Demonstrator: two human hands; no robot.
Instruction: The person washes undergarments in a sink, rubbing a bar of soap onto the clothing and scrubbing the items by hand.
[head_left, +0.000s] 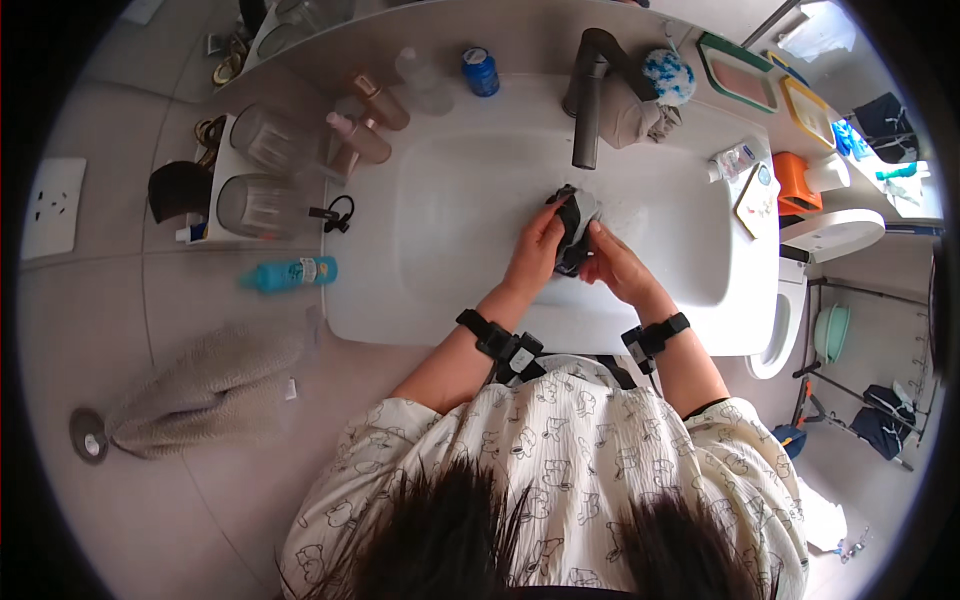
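Observation:
Over the basin of a white sink (450, 215), I hold a bunched black and grey cloth (574, 222) between my two hands. My left hand (536, 244) is closed on its left edge. On the right edge, the thumb and fingers of my right hand (618, 264) pinch the same cloth. Its exact kind cannot be made out. Just beyond it, the dark tap (586, 130) reaches over the basin. Whitish suds or wet spots (622, 212) show on the basin to the right of the cloth. Each wrist wears a black strap with a small box.
Pump bottles (362, 140) and a blue jar (480, 72) line the sink's back left. A grey bundle (625, 115) and blue-white scrubber (668, 77) sit behind the tap. A small clear bottle (732, 161) lies at the right rim. Glass tumblers (255, 205) stand left.

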